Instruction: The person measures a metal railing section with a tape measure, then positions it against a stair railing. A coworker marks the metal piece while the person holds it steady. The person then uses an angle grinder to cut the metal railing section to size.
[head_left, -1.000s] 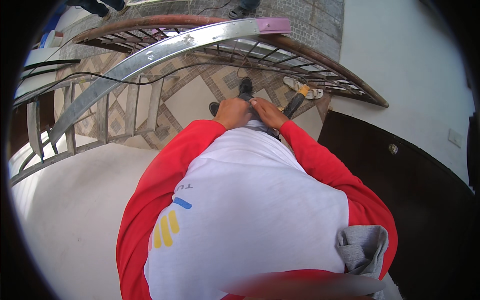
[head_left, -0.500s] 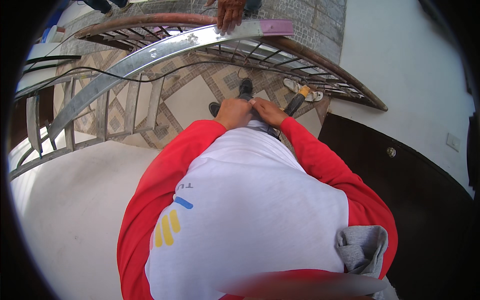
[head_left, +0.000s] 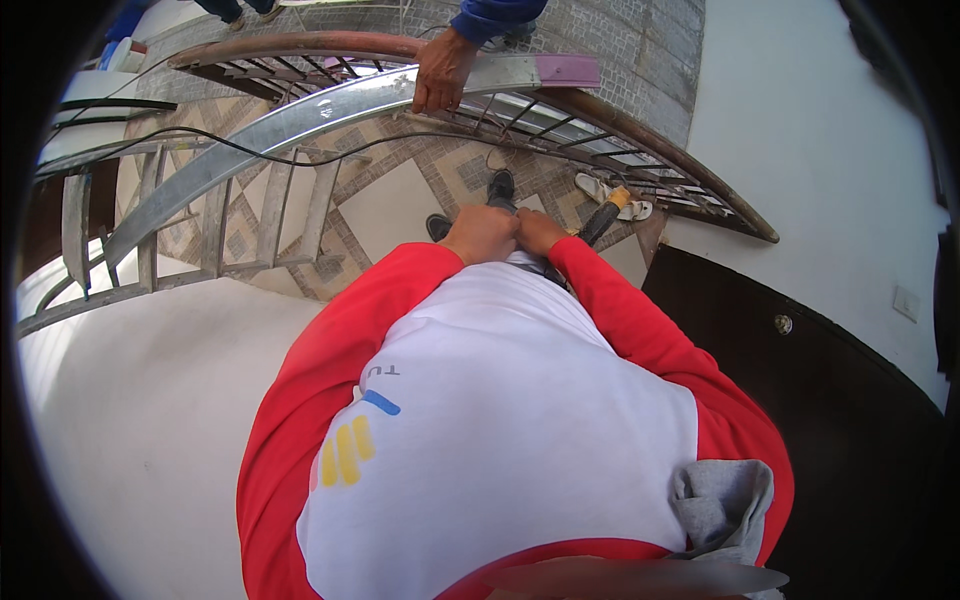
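Together at the front of my waist are my left hand [head_left: 482, 235] and my right hand [head_left: 540, 232], both with bent, closed fingers. They meet just beyond the hem of my white shirt [head_left: 500, 380]; what they hold there is hidden. Close to the right hand, a black tool with a yellow-orange end [head_left: 606, 218] sticks out past my hip. Farther ahead, a co-worker's hand [head_left: 445, 70] in a blue sleeve grips a long shiny metal channel [head_left: 340, 108] with a pinkish-purple end.
A ladder [head_left: 212, 225] lies across the left side. Behind the channel is a rusty metal railing [head_left: 690, 165]. A black cable [head_left: 330, 160] crosses ahead. White sandals [head_left: 640, 210] sit on the patterned tile floor [head_left: 390, 205]. A dark door [head_left: 800, 400] stands right.
The co-worker's hand has come nearer and now wraps over the channel's near edge, with more of the blue sleeve showing. My hands stay together at my waist, fingers slightly shifted.
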